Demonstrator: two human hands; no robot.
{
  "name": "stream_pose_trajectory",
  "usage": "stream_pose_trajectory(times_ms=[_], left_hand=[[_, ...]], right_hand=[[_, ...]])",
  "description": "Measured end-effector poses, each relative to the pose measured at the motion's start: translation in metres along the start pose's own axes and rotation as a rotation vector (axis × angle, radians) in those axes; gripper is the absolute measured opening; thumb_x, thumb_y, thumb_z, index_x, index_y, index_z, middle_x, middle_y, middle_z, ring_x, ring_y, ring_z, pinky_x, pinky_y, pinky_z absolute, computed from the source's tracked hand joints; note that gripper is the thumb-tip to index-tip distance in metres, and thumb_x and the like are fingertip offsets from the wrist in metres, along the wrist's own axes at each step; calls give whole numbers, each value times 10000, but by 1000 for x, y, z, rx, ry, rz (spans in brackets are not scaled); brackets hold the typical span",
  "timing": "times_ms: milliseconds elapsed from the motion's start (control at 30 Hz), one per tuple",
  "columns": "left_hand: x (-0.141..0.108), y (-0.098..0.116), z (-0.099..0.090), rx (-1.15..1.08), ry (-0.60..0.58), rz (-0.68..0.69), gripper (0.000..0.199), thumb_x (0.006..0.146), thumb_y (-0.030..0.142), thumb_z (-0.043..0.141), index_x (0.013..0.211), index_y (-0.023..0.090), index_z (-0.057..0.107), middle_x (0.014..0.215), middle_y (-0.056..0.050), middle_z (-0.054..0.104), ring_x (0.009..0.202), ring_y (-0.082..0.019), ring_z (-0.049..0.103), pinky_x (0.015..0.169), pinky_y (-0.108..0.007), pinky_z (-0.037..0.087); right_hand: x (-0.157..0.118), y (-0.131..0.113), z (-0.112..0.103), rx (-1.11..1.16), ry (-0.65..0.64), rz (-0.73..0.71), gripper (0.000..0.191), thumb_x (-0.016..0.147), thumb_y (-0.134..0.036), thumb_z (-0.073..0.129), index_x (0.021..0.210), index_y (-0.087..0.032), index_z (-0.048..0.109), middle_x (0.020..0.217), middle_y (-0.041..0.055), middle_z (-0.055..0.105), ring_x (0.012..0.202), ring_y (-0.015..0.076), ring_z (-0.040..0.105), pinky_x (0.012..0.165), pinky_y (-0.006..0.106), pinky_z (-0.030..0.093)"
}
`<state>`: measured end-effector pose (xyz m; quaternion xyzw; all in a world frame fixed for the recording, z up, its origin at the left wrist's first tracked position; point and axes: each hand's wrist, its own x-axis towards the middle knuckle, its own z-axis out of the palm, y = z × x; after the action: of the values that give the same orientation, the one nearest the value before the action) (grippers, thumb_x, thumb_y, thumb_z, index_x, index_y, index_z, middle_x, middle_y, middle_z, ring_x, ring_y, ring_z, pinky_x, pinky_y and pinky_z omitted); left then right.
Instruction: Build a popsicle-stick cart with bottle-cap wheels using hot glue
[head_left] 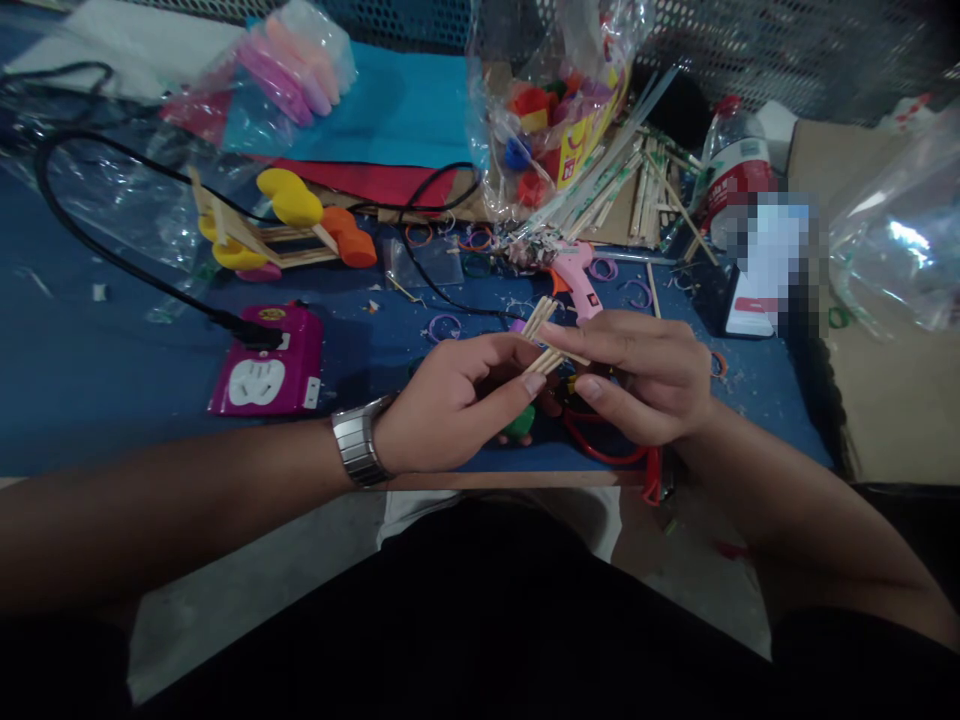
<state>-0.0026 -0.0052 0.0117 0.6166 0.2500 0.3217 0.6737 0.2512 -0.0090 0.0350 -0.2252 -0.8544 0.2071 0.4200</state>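
Observation:
Between my hands, above the table's near edge, is a small bundle of light wooden sticks (546, 360), some laid across others. My left hand (442, 400), with a metal watch at the wrist, closes around the sticks, its thumb pressing on them. My right hand (652, 370) pinches the end of one stick where it meets the rest. A green piece (519, 424) shows beneath my left fingers; its shape is mostly hidden. Just beyond my hands lies a pink glue gun (576, 280). A tool with red handles (600, 452) lies under my right hand, partly covered.
At left are a magenta power socket (266, 365) with a black cable and a stick frame (289, 240) with yellow and orange pieces. Behind are a bag of coloured pieces (534, 110) and loose sticks (637, 195). A bottle (731, 170), phone (761, 290) and cardboard (892, 400) stand right.

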Motion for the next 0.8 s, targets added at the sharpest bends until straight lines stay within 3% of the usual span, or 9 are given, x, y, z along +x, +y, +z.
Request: stream_pose_trajectory(times_ms=[333, 800], left_hand=[[1, 1, 1, 2, 16, -8, 288, 1135, 456, 745, 1161, 171, 776, 980, -75, 863, 695, -157, 804, 638, -269, 742], [0, 0, 0, -13, -3, 8, 270, 1148, 435, 732, 1171, 168, 765, 996, -81, 862, 698, -138, 788, 652, -254, 746]], right_hand=[[-3, 3, 0, -26, 4, -5, 516, 1141, -229, 681, 1655, -253, 716, 986, 11, 804, 762, 121, 716, 750, 245, 637], [-2, 5, 0, -8, 0, -11, 542, 1123, -219, 695, 1662, -263, 713, 998, 20, 833, 769, 138, 741, 740, 255, 645]])
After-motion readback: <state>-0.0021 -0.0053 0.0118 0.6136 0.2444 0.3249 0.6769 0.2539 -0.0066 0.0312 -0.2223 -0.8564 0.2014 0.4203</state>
